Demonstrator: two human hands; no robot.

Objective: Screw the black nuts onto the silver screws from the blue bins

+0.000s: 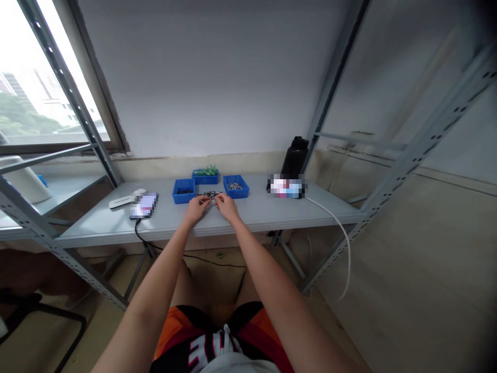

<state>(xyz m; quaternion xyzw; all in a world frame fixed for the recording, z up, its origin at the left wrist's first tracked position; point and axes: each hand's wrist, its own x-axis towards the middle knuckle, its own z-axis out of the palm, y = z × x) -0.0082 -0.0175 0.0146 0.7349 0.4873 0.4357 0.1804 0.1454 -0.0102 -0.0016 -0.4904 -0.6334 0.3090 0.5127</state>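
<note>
My left hand (pixel 197 208) and my right hand (pixel 227 207) are close together on the grey shelf top, fingertips almost meeting. Both have thumb and fingers pinched, and whatever they hold is too small to make out. Just beyond the fingertips lies a small pile of dark and silvery slim parts (pixel 210 195), partly hidden by my hands. Left of the pile stands a blue bin (pixel 184 199) with dark small pieces inside. To the right, another blue bin (pixel 238 194) contains silvery small parts that look like screws. Behind the pile, a third blue bin (pixel 205 180) holds green strip-like pieces.
A lit phone (pixel 144 205) with a black cable lies left, beside a white flat object (pixel 121 202). At right, a second lit device (pixel 287 187) with a white cable (pixel 345 233) leans before a black bottle (pixel 295 158). Metal uprights (pixel 337 67) flank the shelf, with a wall behind.
</note>
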